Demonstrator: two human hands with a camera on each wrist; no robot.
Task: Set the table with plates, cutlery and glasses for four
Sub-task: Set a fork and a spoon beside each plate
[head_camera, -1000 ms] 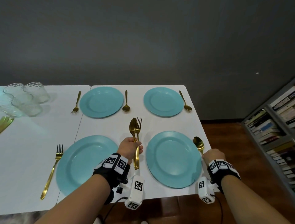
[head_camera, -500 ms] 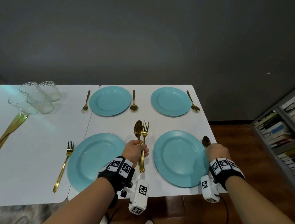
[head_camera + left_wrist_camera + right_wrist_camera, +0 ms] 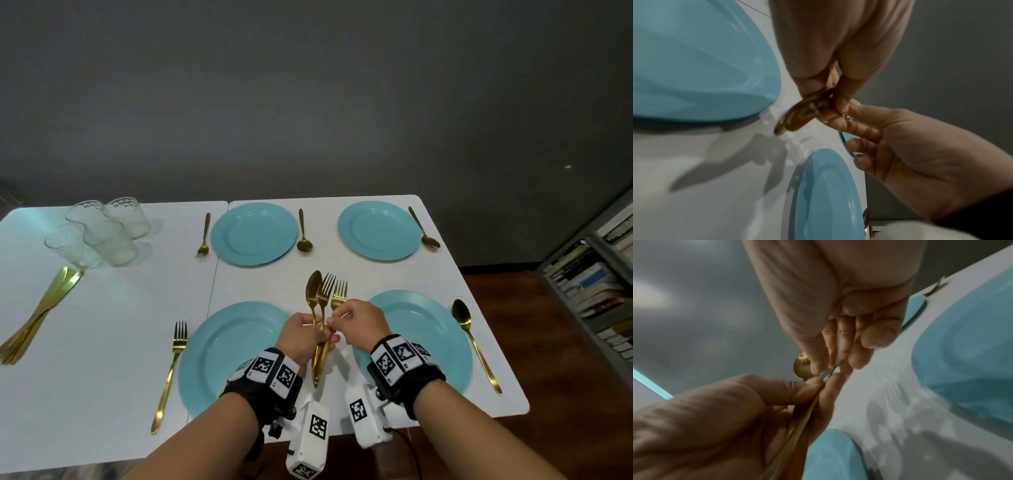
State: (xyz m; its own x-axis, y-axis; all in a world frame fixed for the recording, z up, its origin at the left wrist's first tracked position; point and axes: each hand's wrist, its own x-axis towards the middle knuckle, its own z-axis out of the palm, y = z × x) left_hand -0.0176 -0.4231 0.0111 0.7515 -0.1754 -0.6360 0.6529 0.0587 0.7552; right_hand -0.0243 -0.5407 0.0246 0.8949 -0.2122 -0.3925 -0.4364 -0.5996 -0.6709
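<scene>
Both forearms reach forward over the near edge of the white table [image 3: 102, 342], hands meeting between the 2 near turquoise plates. The left hand [image 3: 301, 337] is curled around a bundle of gold cutlery [image 3: 320, 346] — 1 spoon and 2 forks, heads pointing up and away, handles hanging below the fist. The right hand [image 3: 359, 320] pinches the neck of the rightmost fork [image 3: 339, 294] with thumb and fingertips, knuckles raised, wrist above the near right plate [image 3: 428, 329]. A spoon [image 3: 474, 342] lies right of that plate, a fork [image 3: 171, 373] left of the near left plate [image 3: 222, 353] — 4 glasses [image 3: 99, 229] and the gold knives [image 3: 41, 308] sit far left
</scene>
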